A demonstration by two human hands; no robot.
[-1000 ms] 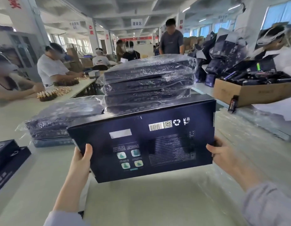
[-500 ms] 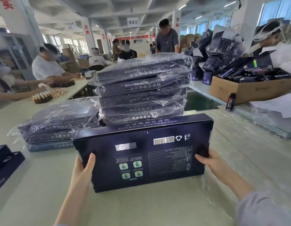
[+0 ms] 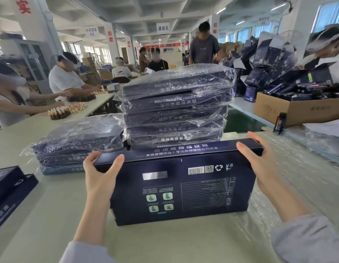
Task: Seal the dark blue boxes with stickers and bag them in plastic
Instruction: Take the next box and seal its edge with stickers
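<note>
Box (image 3: 184, 186) standing on its long edge on the table (image 3: 51, 205), printed back toward the camera, just before a stack (image 3: 174, 103) of bagged boxes. Left hand (image 3: 98, 177) clasps the upper left corner, thumb on the near face, fingers curled over the top. Right hand (image 3: 259, 164) clasps the upper right corner likewise, above loose plastic (image 3: 307, 177).

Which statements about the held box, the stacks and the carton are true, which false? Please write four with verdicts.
1. The left hand and the right hand both grip the dark blue box at its upper corners. True.
2. This box is already inside a plastic bag. False: it is bare.
3. The taller stack of bagged boxes stands behind it. True.
4. The cardboard carton is at the left. False: it is at the right.
</note>
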